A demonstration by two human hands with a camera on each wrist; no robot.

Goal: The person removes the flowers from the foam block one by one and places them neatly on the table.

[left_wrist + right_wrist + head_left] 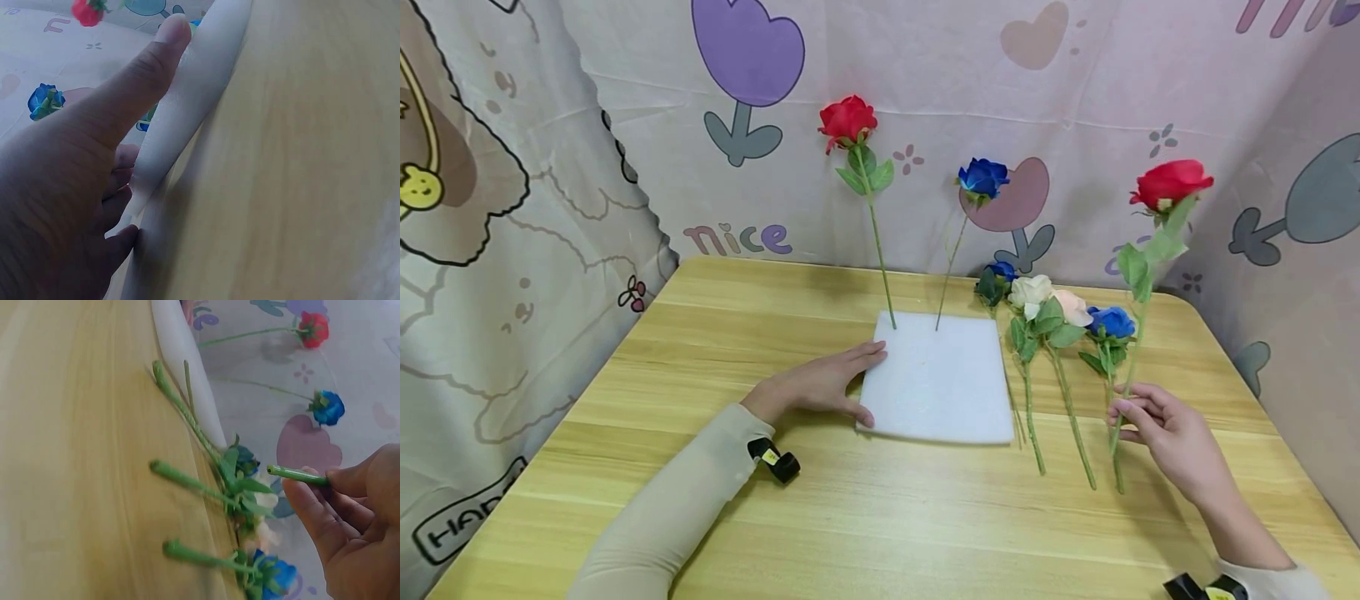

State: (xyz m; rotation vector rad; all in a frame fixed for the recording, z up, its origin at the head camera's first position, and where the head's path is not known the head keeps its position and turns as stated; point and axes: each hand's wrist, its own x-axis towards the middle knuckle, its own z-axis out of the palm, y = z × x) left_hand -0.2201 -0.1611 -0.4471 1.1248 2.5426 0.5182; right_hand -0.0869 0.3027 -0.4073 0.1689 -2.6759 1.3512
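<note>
Right hand (1176, 442) pinches stem of red artificial rose with green leaves (1138, 271), held near-upright right of square white foam block (936, 387). Left hand (823, 382), fingers and thumb spread, touches foam's left edge. Judged step: stem insertion; next calls for bringing lower end over foam.

"Nice" lettering (737, 240) on the back curtain (917, 50), boxed lettering (469, 512), perhaps "HAP", on the left curtain (445, 350)

A fabric-walled corner, possibly in a home: cartoon-print curtains (917, 67) around a wood-grain table (887, 517).
</note>
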